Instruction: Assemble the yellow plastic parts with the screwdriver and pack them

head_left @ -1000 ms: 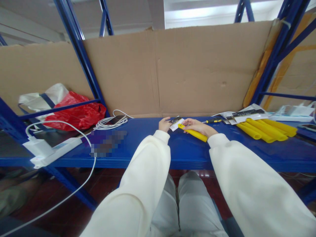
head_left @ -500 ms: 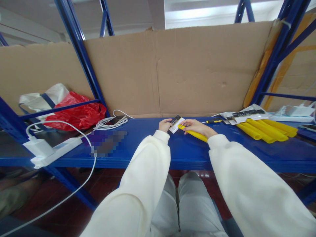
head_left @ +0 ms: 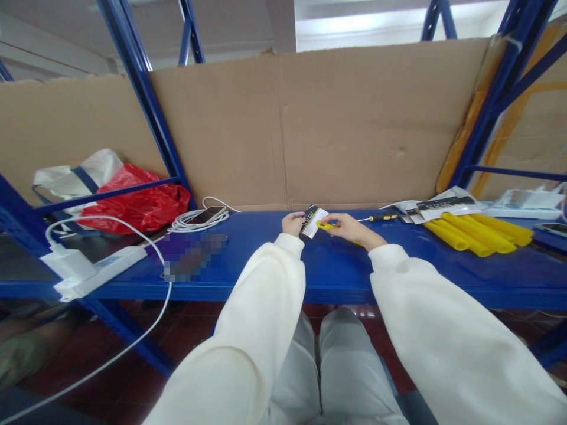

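Note:
My left hand [head_left: 292,224] is closed on the left edge of a small black-and-white printed packet [head_left: 313,223], tilted above the blue shelf. My right hand [head_left: 349,228] pinches a yellow tube [head_left: 325,225]; its near end touches or overlaps the packet's right side, and I cannot tell which. Most of the tube is hidden under my right hand and wrist. Beyond that hand lies a screwdriver [head_left: 381,217] with a black and yellow handle. Several more yellow tubes [head_left: 481,233] rest on the shelf to the right.
Black-and-white packaging [head_left: 445,203] lies behind the tubes. On the left are a coiled white cable [head_left: 199,221] around a phone, a power strip [head_left: 100,274] with a charger, and a red plastic bag [head_left: 137,198]. Cardboard [head_left: 283,130] walls off the back of the blue shelf [head_left: 266,289].
My right hand has turned and shifted slightly left, so less of the yellow tube shows below it. The packet in my left hand has tilted more upright and moved a little left.

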The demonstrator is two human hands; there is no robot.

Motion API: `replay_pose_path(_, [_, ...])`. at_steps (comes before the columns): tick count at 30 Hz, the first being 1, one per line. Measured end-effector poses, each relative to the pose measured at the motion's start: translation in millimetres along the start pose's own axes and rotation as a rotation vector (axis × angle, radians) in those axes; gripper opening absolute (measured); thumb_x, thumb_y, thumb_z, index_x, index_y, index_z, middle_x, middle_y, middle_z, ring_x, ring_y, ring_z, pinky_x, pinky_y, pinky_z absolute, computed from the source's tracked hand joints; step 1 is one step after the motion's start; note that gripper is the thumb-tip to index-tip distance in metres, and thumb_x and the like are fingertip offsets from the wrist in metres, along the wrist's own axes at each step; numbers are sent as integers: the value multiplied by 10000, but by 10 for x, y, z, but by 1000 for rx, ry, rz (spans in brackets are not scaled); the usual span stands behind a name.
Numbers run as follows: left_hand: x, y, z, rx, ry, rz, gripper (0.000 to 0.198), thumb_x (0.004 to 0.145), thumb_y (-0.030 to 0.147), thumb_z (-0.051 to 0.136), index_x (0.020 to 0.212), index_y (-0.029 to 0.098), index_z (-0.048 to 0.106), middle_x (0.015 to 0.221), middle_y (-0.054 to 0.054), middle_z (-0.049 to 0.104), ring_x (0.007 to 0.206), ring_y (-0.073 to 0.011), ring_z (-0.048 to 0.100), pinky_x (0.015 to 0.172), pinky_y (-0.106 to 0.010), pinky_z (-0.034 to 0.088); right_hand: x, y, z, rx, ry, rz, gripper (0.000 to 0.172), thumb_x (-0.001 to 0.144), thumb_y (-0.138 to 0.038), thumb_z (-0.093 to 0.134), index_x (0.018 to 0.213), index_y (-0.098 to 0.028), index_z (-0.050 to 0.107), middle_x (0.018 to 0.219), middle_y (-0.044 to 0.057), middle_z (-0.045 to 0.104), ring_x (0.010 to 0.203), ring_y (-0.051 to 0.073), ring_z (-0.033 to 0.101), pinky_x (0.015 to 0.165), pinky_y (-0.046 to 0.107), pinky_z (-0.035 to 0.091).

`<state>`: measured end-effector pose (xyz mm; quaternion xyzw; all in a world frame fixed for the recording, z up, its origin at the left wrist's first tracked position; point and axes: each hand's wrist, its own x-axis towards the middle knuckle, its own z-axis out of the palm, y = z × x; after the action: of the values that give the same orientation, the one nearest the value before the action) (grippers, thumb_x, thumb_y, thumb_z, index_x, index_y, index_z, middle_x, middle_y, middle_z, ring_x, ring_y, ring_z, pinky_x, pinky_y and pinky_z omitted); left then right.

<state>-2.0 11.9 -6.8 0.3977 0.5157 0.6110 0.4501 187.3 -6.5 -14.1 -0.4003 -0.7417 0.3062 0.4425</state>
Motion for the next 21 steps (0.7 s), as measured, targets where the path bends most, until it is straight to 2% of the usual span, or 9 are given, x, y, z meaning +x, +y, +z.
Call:
replay_pose_path(5, [11, -3, 10, -22, 24, 5, 243, 609, 39, 810, 815, 167, 796, 765, -60, 790, 914, -274, 800, 886, -408, 636, 41, 38, 23, -32, -6, -85, 154, 670, -90, 796, 735, -230, 800, 916, 26, 794, 673, 140, 674, 661, 256, 595])
replay_pose_path(8, [9, -8, 17, -42, 44, 4, 272, 628, 43, 790, 866, 173, 810, 755, -48, 789, 901, -265, 801, 873, -400, 643, 49, 44, 26, -52, -37, -136, 201, 678, -70, 747, 737, -245, 825, 984, 48, 797, 799, 168, 715, 737, 276, 618])
replay_pose_path(13, [4, -7, 13, -89, 40, 3, 250, 635, -10, 716, 793, 168, 791, 700, -39, 763, 948, -274, 799, 891, -386, 641, 50, 34, 26, -94, -45, -179, 306, 692, -53, 693, 818, -278, 859, 1024, 52, 802, 935, 195, 737, 905, 338, 623])
replay_pose_path(17, [-9, 20, 14, -107, 42, -9, 291, 646, -7, 730, 877, 153, 807, 820, -72, 804, 1006, -283, 794, 929, -397, 629, 56, 48, 21, -170, -23, -189, 356, 704, -13, 666, 852, -268, 865, 1049, 59, 800, 1003, 207, 745, 1056, 385, 561])
replay_pose_path(21, [-51, 58, 19, -100, 61, -17, 376, 716, 26, 724, 1063, 145, 805, 991, -101, 817, 1030, -254, 785, 887, -350, 628, 37, 25, -11, -351, 14, -132, 378, 694, -4, 704, 920, -261, 865, 1107, 65, 798, 1084, 254, 740, 1097, 415, 534])
